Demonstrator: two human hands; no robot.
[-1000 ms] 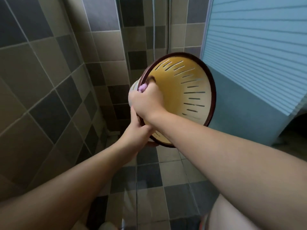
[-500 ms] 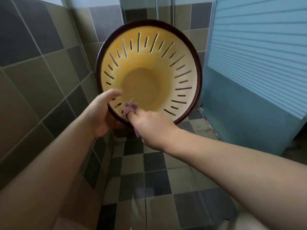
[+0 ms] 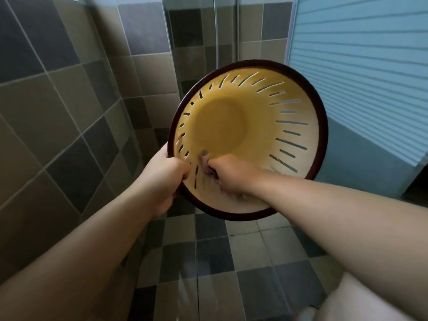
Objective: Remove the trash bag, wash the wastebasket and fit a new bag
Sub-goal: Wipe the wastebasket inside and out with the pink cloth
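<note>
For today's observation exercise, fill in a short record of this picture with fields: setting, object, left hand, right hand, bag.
setting: tiled floor and tiled walls
object: yellow slotted wastebasket with dark rim, held up, its opening facing the camera
left hand: left hand grips the rim
right hand: right hand inside, holding a small pinkish cloth against the inner wall
bag: none fitted

You have a smooth, semi-glossy yellow plastic wastebasket with a darker glossy plastic rim, a soft pinkish cloth inside it, matt ceramic wall tiles, floor tiles with a wet sheen, and a ribbed translucent panel.
</note>
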